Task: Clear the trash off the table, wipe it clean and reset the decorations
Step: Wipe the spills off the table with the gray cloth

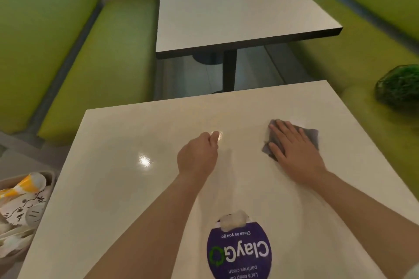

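Your right hand (pixel 294 147) lay flat, fingers spread, pressing the grey cloth (pixel 314 137) onto the table (pixel 118 188) at about two o'clock from the round sticker (pixel 239 253). The cloth's long side ran toward the table's right edge, near it. Your left hand (pixel 198 157) was curled loosely shut, holding nothing, at twelve o'clock from the sticker. The tabletop to its left had open room. Trash (pixel 22 199) sat off the table's left edge at nine o'clock.

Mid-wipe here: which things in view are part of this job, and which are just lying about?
Job: grey cloth under the right hand; near table; left hand; trash tray; green plant ball on the seat.

Lying about: far table; green benches; round sticker.
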`<action>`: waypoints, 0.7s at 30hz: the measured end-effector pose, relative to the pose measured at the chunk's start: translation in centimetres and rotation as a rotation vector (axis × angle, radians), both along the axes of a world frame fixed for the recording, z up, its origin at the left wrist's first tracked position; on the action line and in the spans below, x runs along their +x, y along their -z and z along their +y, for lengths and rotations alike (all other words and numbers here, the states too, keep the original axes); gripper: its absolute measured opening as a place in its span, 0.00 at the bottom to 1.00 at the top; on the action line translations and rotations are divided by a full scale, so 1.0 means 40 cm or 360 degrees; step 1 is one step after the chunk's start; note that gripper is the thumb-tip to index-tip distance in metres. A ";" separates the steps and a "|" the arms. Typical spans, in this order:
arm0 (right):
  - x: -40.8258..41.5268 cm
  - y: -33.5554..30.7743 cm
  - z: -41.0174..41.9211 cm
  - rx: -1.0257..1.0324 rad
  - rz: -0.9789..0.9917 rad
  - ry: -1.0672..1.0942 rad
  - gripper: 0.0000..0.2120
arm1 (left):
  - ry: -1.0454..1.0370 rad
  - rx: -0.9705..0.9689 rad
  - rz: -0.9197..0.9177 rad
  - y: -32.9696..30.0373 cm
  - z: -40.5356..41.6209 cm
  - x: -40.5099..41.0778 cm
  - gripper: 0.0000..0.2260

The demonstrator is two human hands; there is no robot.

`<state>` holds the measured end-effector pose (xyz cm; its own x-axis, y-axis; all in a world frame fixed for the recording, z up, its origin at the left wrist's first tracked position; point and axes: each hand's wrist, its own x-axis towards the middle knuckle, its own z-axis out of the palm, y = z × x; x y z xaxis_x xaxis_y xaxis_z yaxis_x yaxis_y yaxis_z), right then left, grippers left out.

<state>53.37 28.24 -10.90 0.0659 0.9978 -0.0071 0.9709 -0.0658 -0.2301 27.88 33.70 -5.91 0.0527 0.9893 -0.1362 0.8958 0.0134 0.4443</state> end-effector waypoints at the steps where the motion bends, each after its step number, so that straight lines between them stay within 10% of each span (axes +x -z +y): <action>1: 0.051 0.001 0.005 -0.0005 -0.0017 0.0105 0.30 | 0.0007 -0.0005 -0.0010 0.003 -0.009 0.014 0.23; 6: 0.080 -0.011 0.034 -0.0033 -0.0027 0.0409 0.29 | 0.0056 0.0052 0.0014 0.015 -0.033 0.103 0.21; 13: 0.183 -0.005 -0.009 -0.0033 -0.0011 -0.0167 0.28 | 0.0226 0.0375 0.0163 0.042 -0.018 0.235 0.13; 21: 0.208 -0.008 0.106 0.0006 0.0022 0.0241 0.28 | 0.0258 -0.0043 0.0332 0.070 0.017 0.338 0.26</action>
<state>61.69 32.48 -10.57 0.2154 0.9765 -0.0055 0.9468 -0.2102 -0.2439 41.41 34.39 -8.73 0.1782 0.9661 -0.1870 0.9594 -0.1283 0.2512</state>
